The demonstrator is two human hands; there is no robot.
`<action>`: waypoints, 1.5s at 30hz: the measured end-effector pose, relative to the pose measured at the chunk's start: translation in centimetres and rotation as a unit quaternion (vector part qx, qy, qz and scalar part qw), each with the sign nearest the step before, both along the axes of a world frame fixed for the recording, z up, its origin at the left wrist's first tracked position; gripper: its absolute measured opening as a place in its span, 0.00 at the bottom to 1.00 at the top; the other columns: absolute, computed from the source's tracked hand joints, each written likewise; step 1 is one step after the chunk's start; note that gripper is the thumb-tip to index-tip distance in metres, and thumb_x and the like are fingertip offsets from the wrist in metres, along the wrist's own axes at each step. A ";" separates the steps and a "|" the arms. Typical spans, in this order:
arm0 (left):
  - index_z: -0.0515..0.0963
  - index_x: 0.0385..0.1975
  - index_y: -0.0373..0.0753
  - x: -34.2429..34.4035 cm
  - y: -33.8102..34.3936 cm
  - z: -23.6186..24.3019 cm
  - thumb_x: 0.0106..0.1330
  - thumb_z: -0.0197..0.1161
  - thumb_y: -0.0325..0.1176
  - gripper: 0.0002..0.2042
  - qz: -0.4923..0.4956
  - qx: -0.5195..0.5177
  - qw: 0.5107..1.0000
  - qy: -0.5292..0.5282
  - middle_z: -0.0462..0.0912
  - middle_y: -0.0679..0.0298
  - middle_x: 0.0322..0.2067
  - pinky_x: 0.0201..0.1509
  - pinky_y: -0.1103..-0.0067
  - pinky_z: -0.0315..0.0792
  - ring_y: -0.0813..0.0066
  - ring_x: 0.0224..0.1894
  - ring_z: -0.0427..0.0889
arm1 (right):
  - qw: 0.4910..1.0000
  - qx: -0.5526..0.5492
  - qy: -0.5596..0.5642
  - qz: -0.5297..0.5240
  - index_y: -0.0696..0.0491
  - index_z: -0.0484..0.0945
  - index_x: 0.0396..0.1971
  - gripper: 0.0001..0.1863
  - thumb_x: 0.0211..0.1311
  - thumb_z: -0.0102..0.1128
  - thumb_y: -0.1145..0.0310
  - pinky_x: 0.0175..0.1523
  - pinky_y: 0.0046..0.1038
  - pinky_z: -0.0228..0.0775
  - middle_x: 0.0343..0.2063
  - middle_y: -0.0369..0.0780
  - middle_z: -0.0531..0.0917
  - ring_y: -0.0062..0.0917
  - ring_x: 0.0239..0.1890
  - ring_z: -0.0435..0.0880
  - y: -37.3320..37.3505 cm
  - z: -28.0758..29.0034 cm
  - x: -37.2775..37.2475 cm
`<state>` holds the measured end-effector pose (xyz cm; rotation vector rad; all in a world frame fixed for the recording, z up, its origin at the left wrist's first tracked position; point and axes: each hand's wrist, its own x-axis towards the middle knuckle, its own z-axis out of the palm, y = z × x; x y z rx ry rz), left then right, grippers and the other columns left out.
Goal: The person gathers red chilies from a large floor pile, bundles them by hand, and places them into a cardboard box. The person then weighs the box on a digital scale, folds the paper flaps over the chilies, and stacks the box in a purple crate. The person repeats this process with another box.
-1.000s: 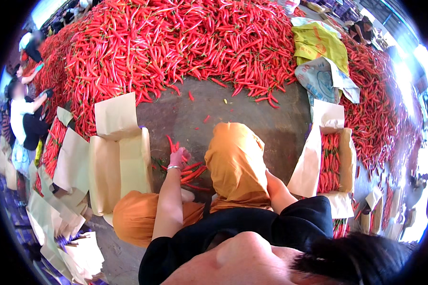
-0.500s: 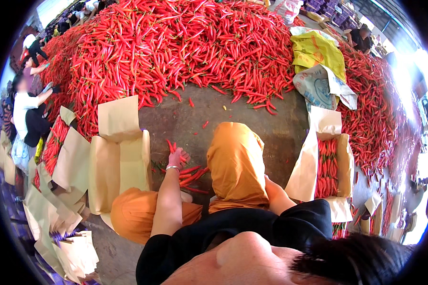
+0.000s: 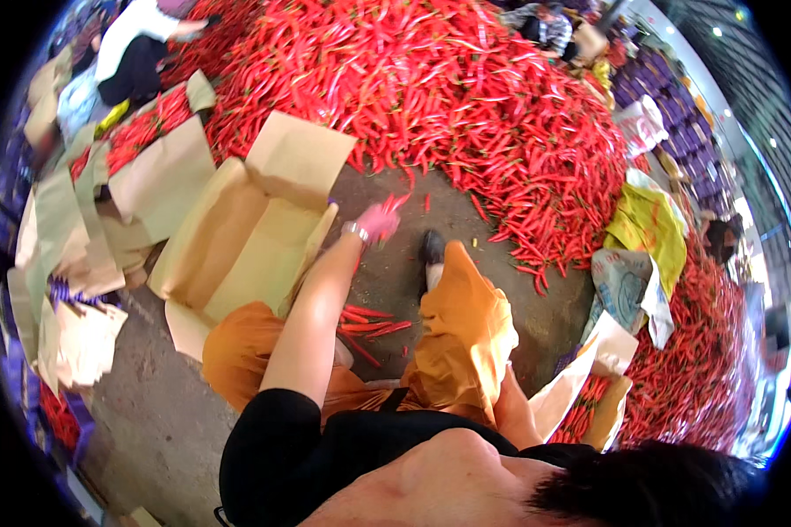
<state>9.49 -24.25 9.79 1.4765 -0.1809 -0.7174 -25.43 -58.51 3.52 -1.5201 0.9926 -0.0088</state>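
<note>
the left hand (image 3: pixel 378 221) is up and stretched forward now, where a moment back it was down low by the little bunch of loose chillies (image 3: pixel 371 321) on the floor between the knees. it's in a pink glove and the fingers are pinched round a couple of red chillies (image 3: pixel 398 203), the tips of them poking out just past the fingertips. that puts them right beside the rim of the open cardboard box (image 3: pixel 237 237), which sits just left of the fingers, so i'd guess these ones are being carried from the floor pile over to the box. the view has swung left too, so the box looks much nearer than before.

right hand: can't really tell. the forearm runs down behind the orange-trousered knee (image 3: pixel 466 334) and the hand itself is hidden, somewhere near the second box of chillies (image 3: pixel 589 413), so whether those fingers are spread or closed is anyone's guess.

textures: the chillies are long, thin, glossy and a bit curved, with a huge heap (image 3: pixel 466 97) of them beyond the fingers. the box is plain matte brown card, flaps standing up, and looks empty inside from here. the floor (image 3: pixel 141 422) is rough grey concrete. another person (image 3: pixel 136 53) crouches far off to the left by more boxes.
</note>
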 end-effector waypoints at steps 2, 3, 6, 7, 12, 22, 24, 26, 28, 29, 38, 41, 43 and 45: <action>0.77 0.49 0.42 6.4 1.0 4.1 0.69 0.59 0.34 0.11 -0.005 -0.070 0.995 -0.069 0.78 0.71 0.24 0.26 0.78 0.72 0.79 0.24 0.78 | 0.996 0.007 -0.080 0.027 0.53 0.75 0.45 0.17 0.53 0.55 0.80 0.28 0.30 0.73 0.28 0.36 0.82 0.25 0.25 0.81 -1.3 3.8 8.0; 0.69 0.63 0.46 7.2 0.8 7.5 0.70 0.59 0.35 0.21 -0.011 -0.064 0.982 -0.176 0.78 0.71 0.28 0.31 0.77 0.77 0.78 0.29 0.80 | 0.993 0.000 -0.109 0.041 0.53 0.75 0.45 0.17 0.53 0.55 0.80 0.28 0.29 0.73 0.28 0.36 0.82 0.25 0.25 0.81 -2.9 5.5 11.5; 0.73 0.53 0.39 12.5 4.5 12.4 0.72 0.57 0.33 0.13 0.048 -0.156 0.986 0.042 0.81 0.61 0.40 0.47 0.69 0.83 0.67 0.40 0.84 | 0.976 0.014 -0.181 0.118 0.52 0.75 0.42 0.14 0.54 0.55 0.80 0.23 0.26 0.69 0.23 0.34 0.78 0.22 0.20 0.77 1.4 12.3 26.2; 0.73 0.51 0.38 14.1 6.2 12.6 0.72 0.57 0.32 0.12 0.031 -0.225 0.971 0.073 0.82 0.59 0.41 0.47 0.68 0.82 0.65 0.40 0.85 | 0.969 0.008 -0.198 0.148 0.52 0.75 0.40 0.12 0.55 0.56 0.79 0.20 0.23 0.65 0.19 0.32 0.74 0.19 0.16 0.72 4.1 14.5 31.5; 0.75 0.46 0.40 15.3 1.4 4.2 0.69 0.62 0.36 0.11 0.124 -0.304 0.923 0.198 0.79 0.62 0.33 0.33 0.75 0.82 0.71 0.32 0.83 | 0.939 -0.017 -0.105 0.327 0.56 0.78 0.37 0.11 0.53 0.66 0.76 0.33 0.25 0.74 0.28 0.35 0.81 0.21 0.26 0.80 9.8 13.5 47.9; 0.74 0.51 0.37 22.3 -2.3 0.2 0.69 0.62 0.47 0.21 -0.406 -0.013 0.912 -0.064 0.74 0.75 0.37 0.40 0.83 0.68 0.85 0.36 0.70 | 0.757 -0.356 0.196 0.512 0.60 0.57 0.68 0.51 0.50 0.71 0.49 0.67 0.33 0.63 0.62 0.51 0.71 0.37 0.65 0.70 -3.5 13.1 52.8; 0.73 0.55 0.35 26.9 -1.5 7.0 0.70 0.61 0.48 0.23 -0.375 -0.068 0.924 -0.023 0.73 0.75 0.35 0.36 0.84 0.66 0.85 0.33 0.68 | 0.787 -0.287 0.275 0.471 0.61 0.62 0.66 0.44 0.55 0.69 0.53 0.67 0.32 0.63 0.63 0.50 0.72 0.35 0.64 0.71 -10.7 15.4 54.1; 0.64 0.66 0.34 32.6 0.1 11.0 0.71 0.59 0.47 0.30 -0.329 -0.072 0.936 -0.100 0.76 0.62 0.57 0.60 0.78 0.70 0.76 0.57 0.74 | 0.842 -0.261 0.195 0.430 0.62 0.72 0.57 0.33 0.58 0.67 0.56 0.60 0.31 0.69 0.53 0.47 0.79 0.32 0.54 0.79 -12.2 19.3 57.9; 0.63 0.66 0.32 38.4 1.8 15.2 0.72 0.58 0.45 0.29 -0.265 -0.070 0.942 -0.193 0.73 0.59 0.61 0.64 0.75 0.69 0.73 0.60 0.73 | 0.803 -0.356 0.127 0.460 0.60 0.77 0.54 0.26 0.61 0.64 0.58 0.54 0.28 0.73 0.46 0.45 0.84 0.28 0.48 0.82 -14.0 22.1 64.8; 0.65 0.65 0.33 40.9 2.1 17.4 0.71 0.59 0.42 0.28 -0.194 -0.106 0.961 -0.167 0.72 0.58 0.62 0.64 0.75 0.69 0.73 0.59 0.74 | 0.897 -0.267 0.004 0.353 0.60 0.78 0.53 0.24 0.62 0.63 0.59 0.54 0.27 0.73 0.45 0.44 0.84 0.25 0.47 0.82 -14.1 23.8 68.0; 0.76 0.56 0.33 70.8 0.0 37.7 0.70 0.59 0.29 0.16 0.306 -0.078 0.856 -0.409 0.80 0.66 0.52 0.61 0.82 0.67 0.81 0.55 0.75 | 0.822 -0.332 -0.417 0.201 0.59 0.82 0.46 0.19 0.64 0.59 0.60 0.43 0.21 0.70 0.31 0.36 0.85 0.17 0.35 0.80 -17.1 41.8 106.9; 0.80 0.48 0.38 77.5 -2.6 41.7 0.67 0.63 0.33 0.12 0.353 -0.001 0.827 -0.438 0.76 0.77 0.27 0.25 0.87 0.63 0.89 0.22 0.67 | 0.864 -0.213 -0.431 0.153 0.57 0.83 0.40 0.16 0.64 0.58 0.59 0.30 0.26 0.67 0.23 0.32 0.79 0.20 0.21 0.74 -18.0 43.8 115.8; 0.81 0.44 0.35 83.6 -2.3 41.2 0.66 0.59 0.39 0.15 0.358 0.189 0.750 -0.523 0.81 0.65 0.26 0.30 0.78 0.71 0.80 0.24 0.75 | 0.869 -0.005 -0.434 0.239 0.54 0.80 0.33 0.10 0.65 0.58 0.62 0.25 0.19 0.63 0.23 0.30 0.76 0.15 0.21 0.72 -18.8 42.6 121.4; 0.82 0.44 0.38 87.8 -3.2 39.4 0.65 0.56 0.47 0.19 0.395 0.249 0.704 -0.535 0.86 0.55 0.34 0.43 0.71 0.76 0.64 0.37 0.85 | 0.888 -0.057 -0.368 0.269 0.52 0.78 0.32 0.10 0.65 0.57 0.60 0.25 0.22 0.64 0.22 0.31 0.76 0.17 0.21 0.73 -17.8 40.9 126.0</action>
